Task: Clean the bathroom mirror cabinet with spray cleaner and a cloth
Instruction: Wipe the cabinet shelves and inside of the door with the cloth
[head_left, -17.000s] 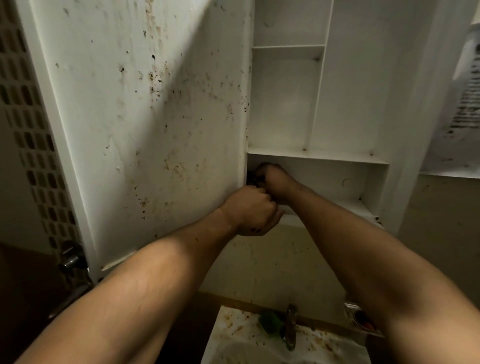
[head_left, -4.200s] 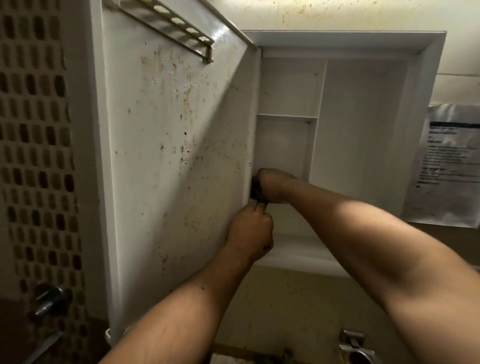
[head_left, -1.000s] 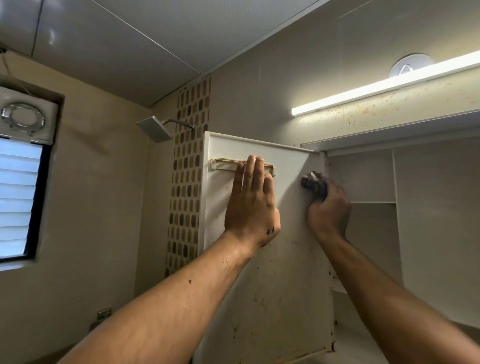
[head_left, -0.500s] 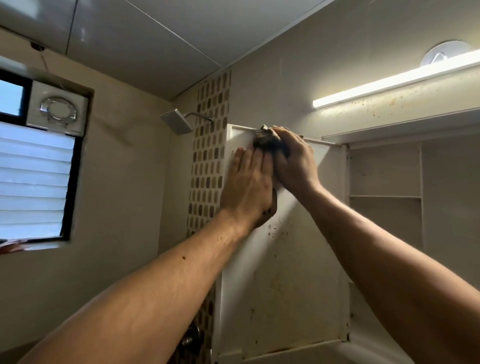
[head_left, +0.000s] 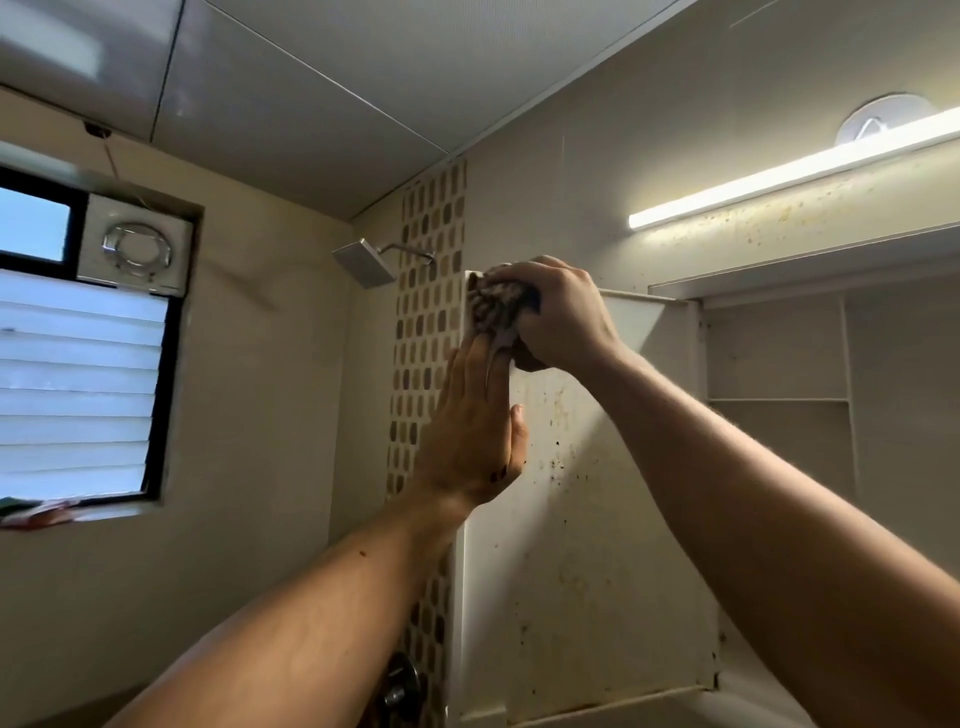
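- Cloth (head_left: 498, 306) looks soft, limp, light; right hand (head_left: 561, 317) bunches it, fingers curled tight, at door (head_left: 587, 545) top corner;
- left hand (head_left: 475, 431), fingers straight, braces door's outer edge.

At door (head_left: 597, 519) top-left corner: cloth (head_left: 493, 306) under right hand (head_left: 561, 317); left hand (head_left: 475, 436) below; shelves (head_left: 779, 400) right of door.

louvred window (head_left: 78, 384), vent fan (head_left: 136, 250) above; shower head (head_left: 363, 262) beside mosaic strip (head_left: 431, 249); light bar (head_left: 789, 176) (lit).

Your right hand (head_left: 561, 317) buries most of the cloth (head_left: 493, 306) — the fingertips of your left hand (head_left: 478, 431) vanish behind it, and the cabinet (head_left: 779, 358) runs off the right edge.
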